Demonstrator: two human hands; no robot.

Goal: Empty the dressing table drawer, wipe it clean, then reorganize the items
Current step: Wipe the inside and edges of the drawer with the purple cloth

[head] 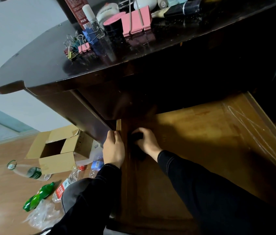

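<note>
Wiping drawer [201, 133] floor: right hand [148, 141] clenched on dark cloth [136, 136], probably; left hand [113, 150] grips left rim; unwiped floor lies rightward.

Clips [79, 46] on tabletop [37, 65]; drawer [201, 141] below; box [59, 150] left.

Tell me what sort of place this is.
Likely a bedroom or other home room: a dark dressing table topped with cosmetics and binder clips, its drawer pulled open, and an open cardboard box and plastic bottles on the wood floor.
</note>
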